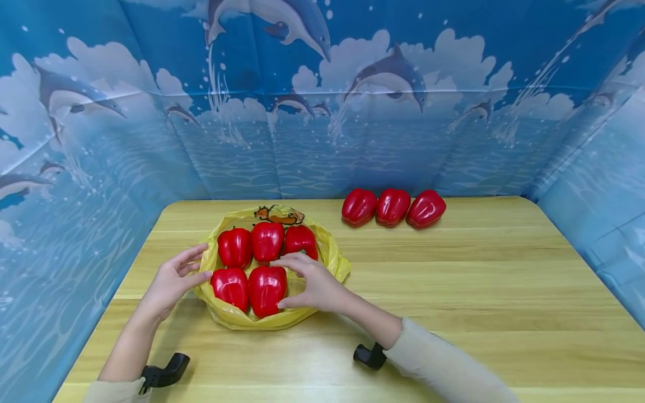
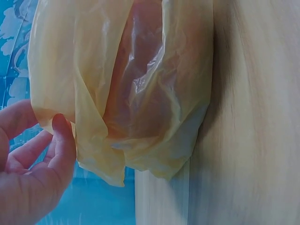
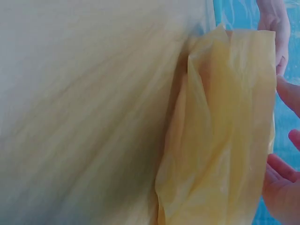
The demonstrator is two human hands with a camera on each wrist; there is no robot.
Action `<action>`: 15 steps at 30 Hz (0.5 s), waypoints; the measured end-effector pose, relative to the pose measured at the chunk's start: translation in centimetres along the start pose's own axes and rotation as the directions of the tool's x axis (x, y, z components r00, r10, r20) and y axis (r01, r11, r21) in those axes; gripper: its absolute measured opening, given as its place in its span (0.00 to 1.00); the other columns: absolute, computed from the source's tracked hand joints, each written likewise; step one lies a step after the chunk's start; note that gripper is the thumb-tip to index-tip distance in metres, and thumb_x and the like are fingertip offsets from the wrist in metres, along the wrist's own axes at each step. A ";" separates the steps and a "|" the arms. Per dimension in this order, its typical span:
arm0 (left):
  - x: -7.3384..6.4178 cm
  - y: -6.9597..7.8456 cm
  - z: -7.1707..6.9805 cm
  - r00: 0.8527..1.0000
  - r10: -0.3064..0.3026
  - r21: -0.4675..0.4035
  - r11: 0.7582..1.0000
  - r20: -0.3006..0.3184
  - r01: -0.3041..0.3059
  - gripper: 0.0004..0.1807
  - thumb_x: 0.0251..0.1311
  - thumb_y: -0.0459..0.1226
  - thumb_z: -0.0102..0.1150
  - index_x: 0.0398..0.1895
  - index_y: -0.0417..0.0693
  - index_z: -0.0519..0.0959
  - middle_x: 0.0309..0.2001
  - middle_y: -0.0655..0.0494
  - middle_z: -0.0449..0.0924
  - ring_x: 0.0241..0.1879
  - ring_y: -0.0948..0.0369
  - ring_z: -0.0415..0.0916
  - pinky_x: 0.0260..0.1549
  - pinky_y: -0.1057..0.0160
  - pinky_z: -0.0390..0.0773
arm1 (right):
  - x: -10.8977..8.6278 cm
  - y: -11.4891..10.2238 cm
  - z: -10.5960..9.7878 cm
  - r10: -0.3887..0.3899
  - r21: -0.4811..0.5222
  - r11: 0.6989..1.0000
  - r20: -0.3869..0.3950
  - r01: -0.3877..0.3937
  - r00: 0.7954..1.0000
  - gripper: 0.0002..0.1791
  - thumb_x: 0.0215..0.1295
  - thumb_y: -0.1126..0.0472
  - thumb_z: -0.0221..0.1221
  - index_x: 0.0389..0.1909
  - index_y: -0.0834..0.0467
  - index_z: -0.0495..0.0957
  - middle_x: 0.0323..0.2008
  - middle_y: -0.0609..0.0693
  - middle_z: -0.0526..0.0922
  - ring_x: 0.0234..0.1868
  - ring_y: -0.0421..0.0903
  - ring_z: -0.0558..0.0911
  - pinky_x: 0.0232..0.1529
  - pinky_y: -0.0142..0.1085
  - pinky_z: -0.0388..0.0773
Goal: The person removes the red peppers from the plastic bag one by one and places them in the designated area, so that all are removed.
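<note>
A yellow plastic bag (image 1: 333,254) stands wide open on the table with several glossy red bell peppers in it. My left hand (image 1: 173,280) holds the bag's left rim between thumb and fingers, and the left wrist view shows the thin film (image 2: 56,89) at its fingertips. Over the bag's right side reaches my right hand (image 1: 317,282), its fingers spread. Its fingertips are at the top and lower right edge of the front middle red bell pepper (image 1: 266,291); whether they touch it is hard to tell. The right wrist view shows mostly the bag's outer wall (image 3: 215,154).
Three more red bell peppers (image 1: 393,207) lie in a row at the table's back edge, right of the bag. The wooden table (image 1: 453,291) is enclosed by a blue dolphin-printed curtain (image 1: 312,151). Each forearm wears a black wrist mount (image 1: 370,356).
</note>
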State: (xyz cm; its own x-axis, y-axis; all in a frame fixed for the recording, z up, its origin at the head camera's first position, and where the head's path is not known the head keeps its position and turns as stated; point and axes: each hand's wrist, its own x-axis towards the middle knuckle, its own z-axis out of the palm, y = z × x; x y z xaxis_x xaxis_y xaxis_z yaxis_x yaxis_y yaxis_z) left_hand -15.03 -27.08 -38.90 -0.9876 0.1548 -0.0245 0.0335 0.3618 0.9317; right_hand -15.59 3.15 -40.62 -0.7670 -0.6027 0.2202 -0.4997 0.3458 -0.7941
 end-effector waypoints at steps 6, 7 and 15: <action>0.0 0.1 0.0 1.000 0.004 -0.001 1.000 0.000 -0.004 0.35 0.59 0.35 0.59 0.68 0.35 0.57 0.67 0.38 0.53 0.60 0.42 0.56 0.41 0.76 0.72 | 0.5 -0.1 1.0 0.048 -0.051 0.998 -0.001 -0.048 0.999 0.38 0.46 0.59 0.72 0.61 0.52 0.70 0.59 0.48 0.68 0.59 0.44 0.67 0.46 0.39 0.77; 0.0 0.0 0.0 1.000 0.006 -0.003 1.000 -0.001 -0.006 0.35 0.59 0.34 0.59 0.68 0.35 0.57 0.67 0.38 0.53 0.60 0.42 0.56 0.41 0.76 0.72 | 0.5 0.0 1.1 0.052 -0.060 0.997 -0.002 -0.052 0.999 0.38 0.45 0.59 0.72 0.61 0.52 0.70 0.59 0.48 0.68 0.59 0.45 0.67 0.46 0.38 0.77; 0.0 -0.1 0.0 1.000 0.005 -0.019 1.000 -0.001 -0.005 0.35 0.59 0.34 0.59 0.68 0.35 0.57 0.67 0.37 0.54 0.60 0.42 0.56 0.41 0.75 0.73 | 0.9 0.2 1.8 0.076 -0.125 0.989 -0.005 -0.076 0.997 0.41 0.44 0.55 0.73 0.63 0.53 0.68 0.60 0.50 0.67 0.60 0.45 0.66 0.46 0.37 0.77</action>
State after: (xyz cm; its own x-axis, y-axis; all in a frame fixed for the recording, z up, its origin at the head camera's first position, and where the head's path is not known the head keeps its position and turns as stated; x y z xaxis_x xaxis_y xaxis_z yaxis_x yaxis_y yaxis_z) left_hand -15.02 -27.08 -39.04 -0.9876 0.1555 -0.0192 0.0359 0.3436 0.9384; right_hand -15.61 1.40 -41.58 -0.8046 -0.5712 0.1624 -0.4867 0.4776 -0.7315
